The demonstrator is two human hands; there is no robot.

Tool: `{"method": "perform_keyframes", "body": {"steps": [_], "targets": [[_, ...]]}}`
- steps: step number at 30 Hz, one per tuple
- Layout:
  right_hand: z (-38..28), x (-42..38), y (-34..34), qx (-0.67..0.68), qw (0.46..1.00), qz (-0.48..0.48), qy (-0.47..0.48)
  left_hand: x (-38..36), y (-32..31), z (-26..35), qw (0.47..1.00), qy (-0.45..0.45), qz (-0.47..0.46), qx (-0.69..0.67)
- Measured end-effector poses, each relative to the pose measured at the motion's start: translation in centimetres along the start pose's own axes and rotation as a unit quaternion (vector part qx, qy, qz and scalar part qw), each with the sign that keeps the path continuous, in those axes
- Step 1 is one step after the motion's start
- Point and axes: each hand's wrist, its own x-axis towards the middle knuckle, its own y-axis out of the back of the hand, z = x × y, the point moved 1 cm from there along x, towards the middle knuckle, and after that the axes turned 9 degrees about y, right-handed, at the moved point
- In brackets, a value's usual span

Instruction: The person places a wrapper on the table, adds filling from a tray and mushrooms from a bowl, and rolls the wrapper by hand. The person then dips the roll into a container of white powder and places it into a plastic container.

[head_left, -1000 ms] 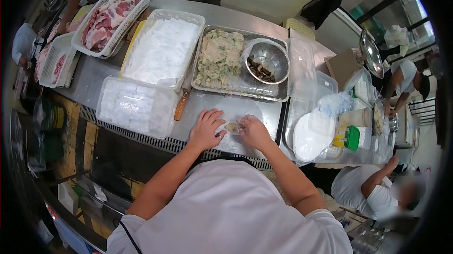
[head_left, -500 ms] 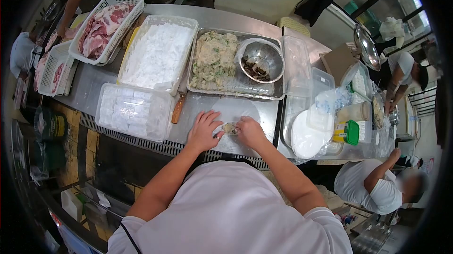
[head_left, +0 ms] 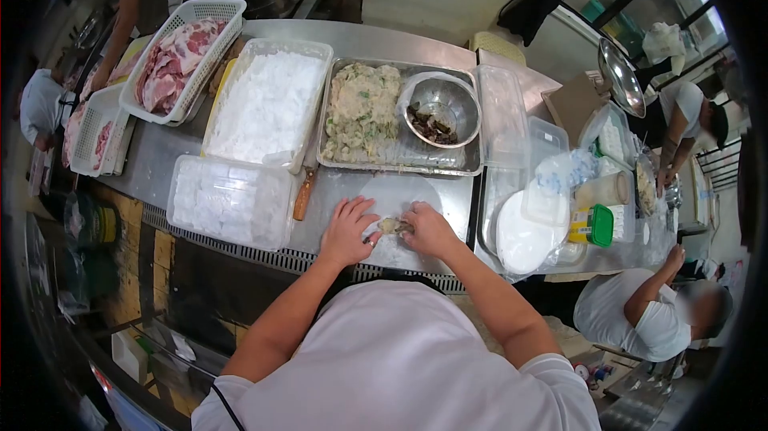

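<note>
On the metal worktop lies a small lump of pale filling [head_left: 390, 226], on what looks like a thin whitish wrapper. My left hand [head_left: 348, 231] rests flat at its left side, fingers stretched out, with the thumb close to the lump. At its right edge the fingertips of my right hand [head_left: 428, 229] are pinched together around something small and dark that I cannot make out. Just beyond my hands, a metal tray [head_left: 376, 165] carries a mass of minced filling [head_left: 362, 107] and a steel bowl [head_left: 458, 95] with dark brown pieces [head_left: 432, 125].
Left of the tray are a tub of white powder [head_left: 260, 103], a lidded clear box [head_left: 230, 199] and a wooden-handled tool [head_left: 304, 195]. Raw meat fills a white basket [head_left: 182, 63]. White lids [head_left: 524, 231] and a green-lidded tub [head_left: 592, 224] lie right. Other people stand left and right.
The view has shifted slightly, so the containers sit a little lower. My right fingers have shifted a little at the filling's right edge. The left hand stays beside it.
</note>
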Motion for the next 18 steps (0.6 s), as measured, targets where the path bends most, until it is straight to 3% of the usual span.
{"method": "perform_keyframes", "body": {"steps": [5, 8, 12, 18], "targets": [[-0.6, -0.4, 0.5, 0.014, 0.999, 0.030, -0.005, 0.0, 0.0, 0.1, 1.000, 0.007, -0.005, -0.011], [0.6, -0.3, -0.1, -0.002, 1.000, -0.018, -0.020, 0.1, 0.2, 0.3, 1.000, 0.005, -0.008, -0.005], [0.4, -0.5, 2.0, 0.056, 0.996, 0.062, -0.036, 0.0, 0.0, 0.2, 1.000, 0.012, -0.016, -0.013], [0.1, 3.0, 11.2, 0.142, 0.953, 0.254, -0.083, -0.2, -0.1, 0.1, 0.999, 0.044, -0.019, -0.024]]}}
